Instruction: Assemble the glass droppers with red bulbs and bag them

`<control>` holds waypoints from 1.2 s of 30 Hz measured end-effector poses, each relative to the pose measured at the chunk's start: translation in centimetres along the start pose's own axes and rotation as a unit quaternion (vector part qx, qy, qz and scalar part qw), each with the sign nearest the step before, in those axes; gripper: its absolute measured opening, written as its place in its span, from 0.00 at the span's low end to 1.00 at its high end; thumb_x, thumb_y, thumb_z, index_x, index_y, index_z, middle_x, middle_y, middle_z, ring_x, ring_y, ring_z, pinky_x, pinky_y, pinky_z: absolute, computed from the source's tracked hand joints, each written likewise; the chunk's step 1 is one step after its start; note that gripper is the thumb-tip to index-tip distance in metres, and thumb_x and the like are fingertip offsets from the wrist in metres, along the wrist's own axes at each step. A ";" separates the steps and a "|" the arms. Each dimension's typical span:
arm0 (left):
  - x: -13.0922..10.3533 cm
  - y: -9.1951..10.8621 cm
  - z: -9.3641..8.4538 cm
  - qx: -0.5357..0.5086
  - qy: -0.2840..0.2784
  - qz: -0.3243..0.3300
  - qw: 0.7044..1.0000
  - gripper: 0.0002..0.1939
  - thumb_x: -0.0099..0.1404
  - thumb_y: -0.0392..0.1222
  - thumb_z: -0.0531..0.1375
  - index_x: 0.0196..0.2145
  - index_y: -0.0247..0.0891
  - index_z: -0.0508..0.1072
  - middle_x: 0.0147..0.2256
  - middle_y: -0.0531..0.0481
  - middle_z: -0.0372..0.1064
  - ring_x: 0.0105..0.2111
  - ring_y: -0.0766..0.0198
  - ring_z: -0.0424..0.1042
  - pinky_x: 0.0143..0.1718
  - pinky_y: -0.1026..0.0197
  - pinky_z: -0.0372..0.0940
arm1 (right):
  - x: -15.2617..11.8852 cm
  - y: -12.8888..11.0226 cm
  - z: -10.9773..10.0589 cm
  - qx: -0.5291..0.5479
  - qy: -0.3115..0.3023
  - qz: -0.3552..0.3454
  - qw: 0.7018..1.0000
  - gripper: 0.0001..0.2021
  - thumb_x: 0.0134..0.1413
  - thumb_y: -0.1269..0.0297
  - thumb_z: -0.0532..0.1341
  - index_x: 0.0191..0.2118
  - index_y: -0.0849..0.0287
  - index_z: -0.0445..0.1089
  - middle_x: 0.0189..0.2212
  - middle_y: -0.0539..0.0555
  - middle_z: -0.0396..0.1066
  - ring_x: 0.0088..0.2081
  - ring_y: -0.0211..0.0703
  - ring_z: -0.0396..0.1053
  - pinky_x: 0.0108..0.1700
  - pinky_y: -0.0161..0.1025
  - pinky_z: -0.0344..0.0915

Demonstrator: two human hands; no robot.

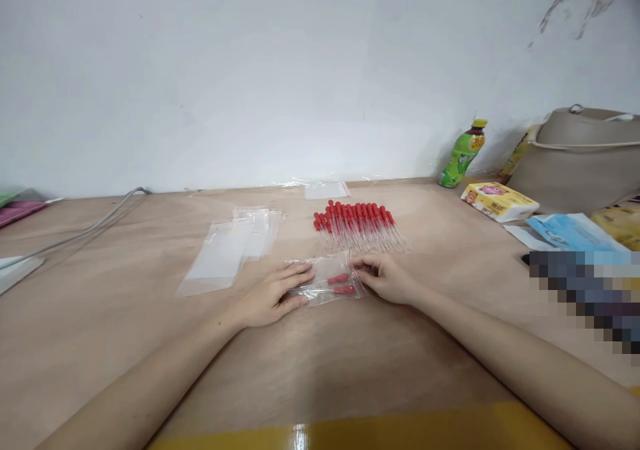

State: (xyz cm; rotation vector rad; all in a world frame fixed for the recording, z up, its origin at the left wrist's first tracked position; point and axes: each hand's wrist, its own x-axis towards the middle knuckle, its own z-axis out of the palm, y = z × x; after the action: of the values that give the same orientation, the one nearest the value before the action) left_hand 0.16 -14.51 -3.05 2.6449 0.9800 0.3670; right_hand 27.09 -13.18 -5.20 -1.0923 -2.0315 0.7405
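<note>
A clear zip bag [320, 295] lies flat on the table with two red-bulbed droppers [344, 289] inside, their bulbs toward the bag's right end. My left hand [277, 295] rests flat on the bag's left end, fingers stretched and spread. At the zip end on the right, my right hand [383, 278] pinches the bag's edge between thumb and fingers. Just beyond the bag is a row of loose droppers [357, 223] with red bulbs and clear stems, bulbs pointing to the wall. Several flat clear bags [220, 253] overlap to the left, beyond my left hand.
Another bag stack [326, 190] lies by the wall. On the right are a green drink bottle [461, 155], a yellow tissue pack [499, 201], a blue packet [575, 231] and a beige handbag [590, 160]. A grey cable [107, 218] crosses the left side.
</note>
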 end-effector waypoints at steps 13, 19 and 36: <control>0.1 -0.5 0.3 -0.050 0.019 0.024 0.998 0.19 0.65 0.44 0.52 0.53 0.44 0.62 0.57 0.47 0.52 0.58 0.56 0.51 0.58 0.47 0.48 | 10.1 3.9 -4.6 -0.291 0.198 0.117 0.929 0.16 0.49 0.56 0.56 0.41 0.57 0.72 0.33 0.56 0.68 0.34 0.44 0.66 0.39 0.39 0.60; 0.0 -0.5 0.3 -0.042 0.009 0.015 0.999 0.19 0.65 0.45 0.51 0.54 0.45 0.61 0.58 0.48 0.51 0.58 0.57 0.51 0.58 0.48 0.49 | 12.0 4.4 -3.6 -0.158 0.230 0.185 0.942 0.10 0.43 0.61 0.60 0.33 0.58 0.74 0.34 0.55 0.70 0.37 0.45 0.67 0.41 0.41 0.60; -0.1 -0.3 0.4 0.023 -0.021 0.016 0.999 0.21 0.66 0.46 0.48 0.56 0.44 0.58 0.59 0.47 0.49 0.59 0.59 0.49 0.59 0.48 0.43 | 2.0 1.3 -4.8 0.313 0.287 0.131 0.896 0.18 0.37 0.50 0.65 0.28 0.59 0.63 0.25 0.49 0.69 0.20 0.29 0.61 0.24 0.29 0.60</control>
State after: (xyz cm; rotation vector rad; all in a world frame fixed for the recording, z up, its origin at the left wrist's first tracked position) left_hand -0.01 -14.45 -3.51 2.7009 0.9457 0.2978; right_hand 30.72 -10.06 -2.71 -1.0359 -1.0464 0.9758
